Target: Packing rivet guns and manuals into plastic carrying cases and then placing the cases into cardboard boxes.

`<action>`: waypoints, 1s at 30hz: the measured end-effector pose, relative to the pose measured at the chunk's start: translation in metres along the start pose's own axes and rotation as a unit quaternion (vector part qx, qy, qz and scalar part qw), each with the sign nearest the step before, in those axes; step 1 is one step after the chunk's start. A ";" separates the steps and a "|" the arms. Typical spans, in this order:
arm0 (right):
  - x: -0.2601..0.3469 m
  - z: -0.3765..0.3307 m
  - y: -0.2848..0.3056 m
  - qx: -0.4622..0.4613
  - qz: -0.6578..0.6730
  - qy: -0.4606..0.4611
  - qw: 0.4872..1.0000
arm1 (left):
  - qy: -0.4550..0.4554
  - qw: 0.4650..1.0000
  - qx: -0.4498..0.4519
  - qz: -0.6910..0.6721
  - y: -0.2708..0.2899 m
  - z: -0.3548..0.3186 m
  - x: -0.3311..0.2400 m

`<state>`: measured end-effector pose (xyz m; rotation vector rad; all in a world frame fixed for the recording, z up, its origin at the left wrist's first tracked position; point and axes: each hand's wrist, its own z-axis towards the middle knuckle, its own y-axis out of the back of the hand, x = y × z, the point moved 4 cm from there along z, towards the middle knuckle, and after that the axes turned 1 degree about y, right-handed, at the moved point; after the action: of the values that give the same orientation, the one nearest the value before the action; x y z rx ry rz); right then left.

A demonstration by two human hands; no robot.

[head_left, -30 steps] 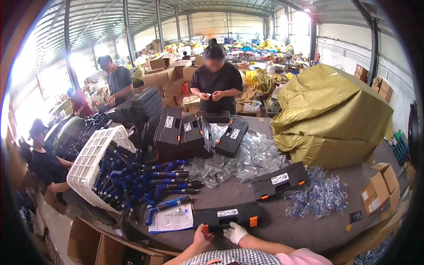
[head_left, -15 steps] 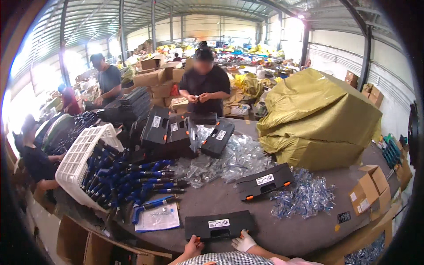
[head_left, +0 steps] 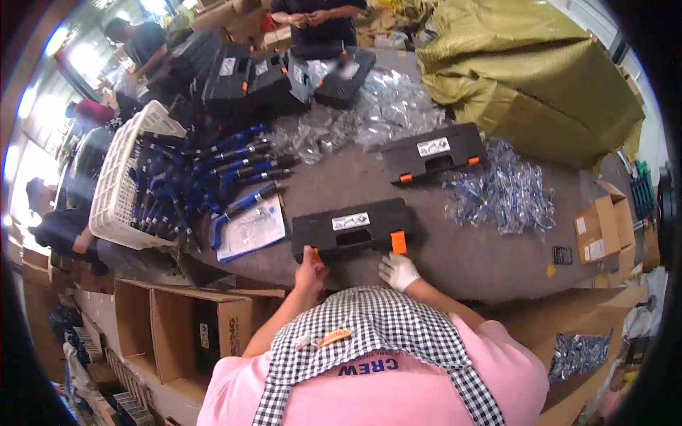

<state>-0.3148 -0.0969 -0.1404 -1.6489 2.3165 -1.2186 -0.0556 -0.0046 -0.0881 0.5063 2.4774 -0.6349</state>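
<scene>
From the head view, the bare left hand [head_left: 310,265] reaches forward, fingers closed on the orange latch at the near edge of the black tool case [head_left: 353,228]. The gloved right hand [head_left: 398,270] rests just below the other latch, fingers curled, touching nothing I can tell. The case lies flat on the grey table [head_left: 455,263], long axis left to right.

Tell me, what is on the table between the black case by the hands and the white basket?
In the head view, a white paper sheet and a blue tool lie between the black case and the white basket.
</scene>
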 end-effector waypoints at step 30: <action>0.090 -0.022 -0.083 0.034 -0.686 0.443 0.577 | -0.341 0.452 0.051 0.822 -0.127 0.122 -0.117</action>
<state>-0.2991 -0.1684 -0.0395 -3.4189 0.3385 -2.6737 0.0256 -0.1989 -0.0702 1.7777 0.3646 0.0004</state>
